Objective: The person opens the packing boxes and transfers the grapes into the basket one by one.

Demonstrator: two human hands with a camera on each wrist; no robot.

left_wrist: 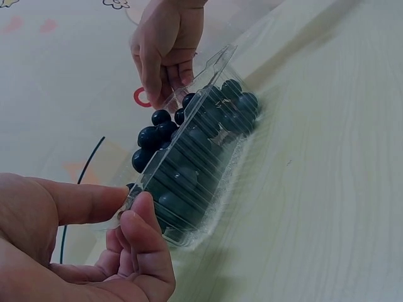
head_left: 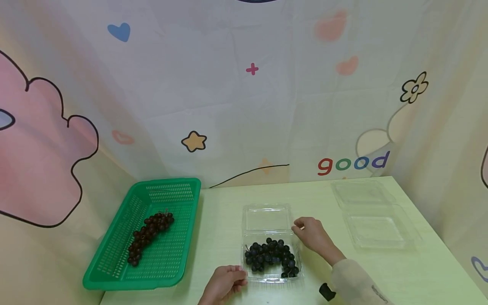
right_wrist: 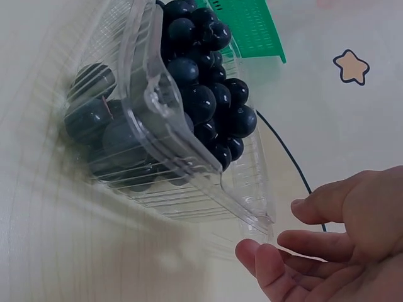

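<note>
A clear plastic clamshell box lies on the table in front of me with its lid folded back, away from me. Inside its base is a bunch of dark grapes. My left hand pinches the box's near left rim between thumb and fingers, as the left wrist view shows at the clear edge. By the far right corner, near the hinge, is my right hand. In the right wrist view its thumb and fingers are apart, with nothing between them, close to the box's corner.
At the left stands a green slotted basket holding a bunch of reddish grapes. A second clear clamshell box lies unfolded at the right. Beside my right sleeve is a small black item. A printed curtain hangs behind the table.
</note>
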